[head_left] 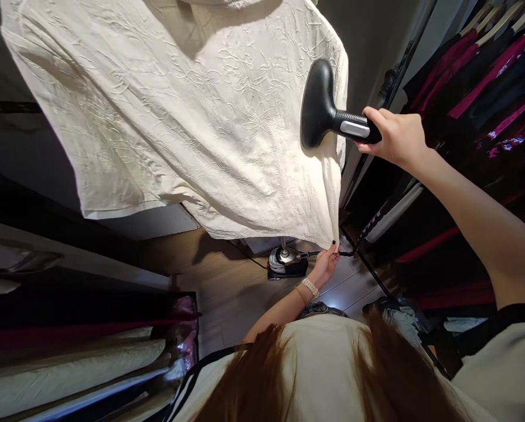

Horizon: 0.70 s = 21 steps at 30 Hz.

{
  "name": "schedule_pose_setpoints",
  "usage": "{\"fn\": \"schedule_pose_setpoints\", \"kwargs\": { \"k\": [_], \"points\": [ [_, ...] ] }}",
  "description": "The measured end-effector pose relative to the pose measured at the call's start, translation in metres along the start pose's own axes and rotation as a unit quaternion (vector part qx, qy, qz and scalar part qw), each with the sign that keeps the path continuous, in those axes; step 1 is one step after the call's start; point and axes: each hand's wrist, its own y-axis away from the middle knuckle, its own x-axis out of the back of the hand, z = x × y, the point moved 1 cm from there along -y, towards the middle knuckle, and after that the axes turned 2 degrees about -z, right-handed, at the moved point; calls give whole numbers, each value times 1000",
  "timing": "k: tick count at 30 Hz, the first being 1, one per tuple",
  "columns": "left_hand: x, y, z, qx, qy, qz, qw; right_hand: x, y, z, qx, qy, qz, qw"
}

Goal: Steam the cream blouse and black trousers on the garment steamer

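A cream embroidered blouse (pixel 227 129) hangs in front of me, its neckline at the top of the view. My right hand (pixel 396 136) is wrapped round the handle of a black garment steamer head (pixel 317 105). The head's broad face lies against the blouse near its right side edge. Down at the lower right corner of the hem, my left hand (pixel 326 265) pinches the fabric between its fingers and draws it downward. A pale watch and a thin bracelet are on that wrist.
The steamer base (pixel 286 262) with its pole stands on the wooden floor (pixel 227 281) below the blouse. A dark hose (pixel 370 225) runs from it to the right. Clothes on wooden hangers (pixel 500 26) line the right; folded or hanging garments (pixel 78 366) fill the lower left.
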Motion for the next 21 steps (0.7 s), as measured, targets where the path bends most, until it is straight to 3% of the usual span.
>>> {"fn": "schedule_pose_setpoints", "kwargs": {
  "k": [9, 13, 21],
  "points": [
    [-1, 0, -2, 7, -21, 15, 1000, -16, 0, 3, 7, -18, 12, 1000],
    [0, 3, 0, 5, -31, 22, 999, -14, -2, 6, -24, -25, 36, 999],
    [1, 2, 1, -7, -52, 32, 998, -15, -14, 6, -15, -31, 18, 999]
  ]
}}
